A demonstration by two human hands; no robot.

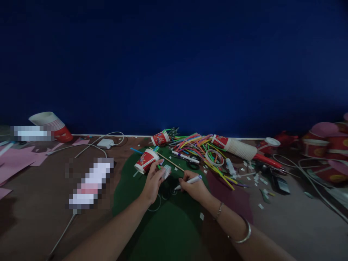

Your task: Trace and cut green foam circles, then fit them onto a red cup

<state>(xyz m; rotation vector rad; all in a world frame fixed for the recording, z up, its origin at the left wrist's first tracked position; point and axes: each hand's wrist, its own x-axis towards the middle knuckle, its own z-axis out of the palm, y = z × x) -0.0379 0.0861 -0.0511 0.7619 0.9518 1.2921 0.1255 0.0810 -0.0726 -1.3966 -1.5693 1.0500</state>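
Note:
My left hand (152,183) is closed on a small whitish piece (166,172), whose kind I cannot make out; a bit of green shows at the fingers. My right hand (194,187) grips a white marker (195,179) with a pale purple end, its tip pointing left. Just beyond my left hand, a red and white paper cup (146,161) lies tilted with straws at it. A thin wooden stick (174,164) runs between the cup and my right hand. Dark loops (173,191), perhaps scissor handles, lie partly hidden between my hands.
Colourful straws (194,143) spread behind my hands, with a tape roll (214,157) and another marker (185,157). A stack of paper cups (235,148) lies to the right. Paper scraps (257,177) are scattered there. A white charger (106,144) and cable lie left.

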